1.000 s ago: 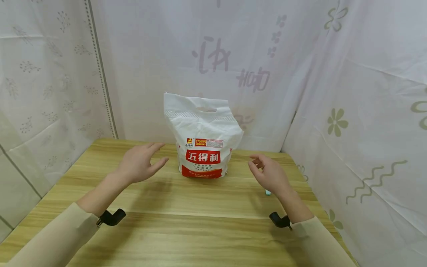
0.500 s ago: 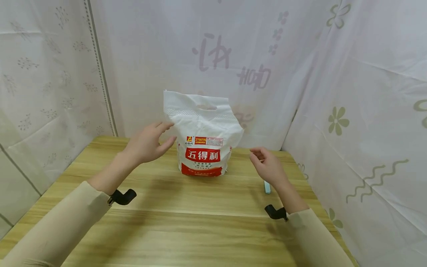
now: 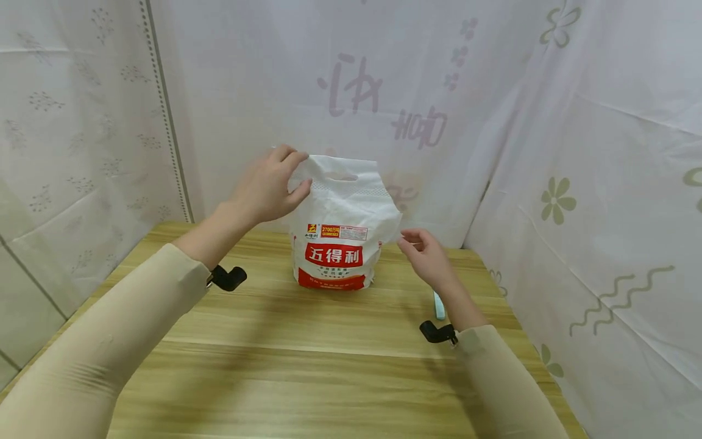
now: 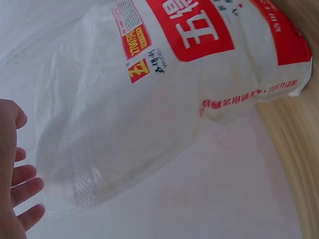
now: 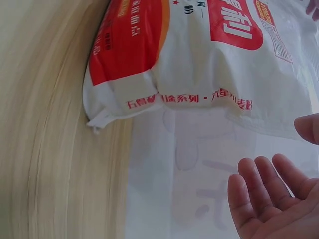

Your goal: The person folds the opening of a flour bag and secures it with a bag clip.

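Note:
A white flour bag [image 3: 342, 210] with red printed panels stands upright at the back of the wooden table. Its flat top has a cut-out handle hole [image 3: 342, 177]. My left hand [image 3: 267, 190] is raised at the bag's upper left corner, overlapping it in the head view. In the left wrist view, the spread fingers [image 4: 27, 191] lie right at the top edge, with no grip on it. Beside the bag's right side is my right hand [image 3: 429, 261], its fingertips close to the bulging edge. The right wrist view shows those fingers [image 5: 269, 181] loosely bent, holding nothing.
A small pale-blue stick-like object [image 3: 439, 306] lies on the table [image 3: 307, 378] under the right wrist. Patterned white curtains [image 3: 230, 110] hang behind the table and along both sides. Each wrist wears a black camera mount.
My left hand has risen and moved right, from beside the bag's lower part to its upper left corner. The right hand has shifted slightly left and up toward the bag, which stays put.

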Tool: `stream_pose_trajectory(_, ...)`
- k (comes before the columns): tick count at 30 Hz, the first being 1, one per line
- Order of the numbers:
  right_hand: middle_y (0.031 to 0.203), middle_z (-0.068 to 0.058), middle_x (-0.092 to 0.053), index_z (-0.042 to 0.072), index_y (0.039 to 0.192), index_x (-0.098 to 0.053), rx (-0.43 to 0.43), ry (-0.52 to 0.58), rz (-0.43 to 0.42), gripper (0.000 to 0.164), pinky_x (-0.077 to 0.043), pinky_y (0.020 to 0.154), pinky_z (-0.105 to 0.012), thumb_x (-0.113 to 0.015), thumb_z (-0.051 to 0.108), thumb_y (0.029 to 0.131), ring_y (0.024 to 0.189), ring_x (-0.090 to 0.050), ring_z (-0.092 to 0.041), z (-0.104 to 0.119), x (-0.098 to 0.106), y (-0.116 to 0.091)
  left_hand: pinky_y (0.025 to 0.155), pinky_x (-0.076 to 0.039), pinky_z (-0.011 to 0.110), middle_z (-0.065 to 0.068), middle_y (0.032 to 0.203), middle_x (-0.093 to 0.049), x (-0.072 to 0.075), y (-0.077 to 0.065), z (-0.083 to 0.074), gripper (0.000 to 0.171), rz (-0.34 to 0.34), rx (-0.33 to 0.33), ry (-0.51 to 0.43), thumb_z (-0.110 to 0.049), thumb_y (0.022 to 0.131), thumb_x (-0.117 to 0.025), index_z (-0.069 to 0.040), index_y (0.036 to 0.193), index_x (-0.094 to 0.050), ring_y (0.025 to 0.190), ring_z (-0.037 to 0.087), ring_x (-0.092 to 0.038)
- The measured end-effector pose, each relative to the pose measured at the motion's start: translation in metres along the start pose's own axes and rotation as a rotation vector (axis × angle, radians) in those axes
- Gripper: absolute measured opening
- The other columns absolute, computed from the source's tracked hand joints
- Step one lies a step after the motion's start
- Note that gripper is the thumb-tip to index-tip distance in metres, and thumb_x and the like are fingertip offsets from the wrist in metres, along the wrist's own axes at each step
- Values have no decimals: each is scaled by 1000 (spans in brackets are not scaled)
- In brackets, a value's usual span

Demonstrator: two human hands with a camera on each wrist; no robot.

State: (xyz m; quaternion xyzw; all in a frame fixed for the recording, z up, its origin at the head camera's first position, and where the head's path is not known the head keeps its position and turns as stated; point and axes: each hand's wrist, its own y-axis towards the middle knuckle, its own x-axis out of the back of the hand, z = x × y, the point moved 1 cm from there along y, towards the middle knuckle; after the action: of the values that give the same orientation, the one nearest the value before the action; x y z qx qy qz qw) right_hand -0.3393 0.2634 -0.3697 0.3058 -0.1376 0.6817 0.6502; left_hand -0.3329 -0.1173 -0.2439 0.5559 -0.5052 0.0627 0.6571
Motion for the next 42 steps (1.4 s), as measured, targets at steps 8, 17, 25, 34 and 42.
stream_pose_trajectory(8,152,-19,-60,6,157,-53,-20,147,-24,60,-56,107,-43,-66,41,110,130,-62,-33,7,-11,18,122,-41,64,23,149,-63,1,30,-1,58,90,76,124,-36,107,-60,-4,155,-56,142,47,-58)
stream_pose_trajectory(17,150,-19,-62,4,154,-56,-45,295,-16,57,-55,102,-32,-68,38,109,129,-62,-27,5,-16,33,135,-9,67,19,168,-49,-3,52,2,63,335,170,72,-43,112,-54,-13,166,-45,160,40,-39)
stream_pose_trajectory(25,132,-4,-68,5,153,-60,-56,356,9,54,-55,99,-30,-72,31,108,118,-62,-15,7,-20,35,134,-4,68,14,162,-58,-4,58,-1,46,441,147,29,-31,117,-47,-12,158,-55,156,37,-47)
stream_pose_trajectory(34,125,0,-72,5,152,-63,-43,374,31,49,-58,98,-34,-72,21,107,112,-65,-12,7,-26,35,134,-6,66,12,152,-68,-3,56,4,38,425,145,-14,-21,117,-46,-13,151,-62,144,36,-58)
stream_pose_trajectory(42,141,-19,-70,5,147,-67,-52,298,36,44,-56,103,-42,-73,23,107,116,-65,-17,9,-32,35,134,-8,65,13,149,-70,-2,53,7,38,433,149,-15,-18,117,-45,-11,150,-62,141,37,-61)
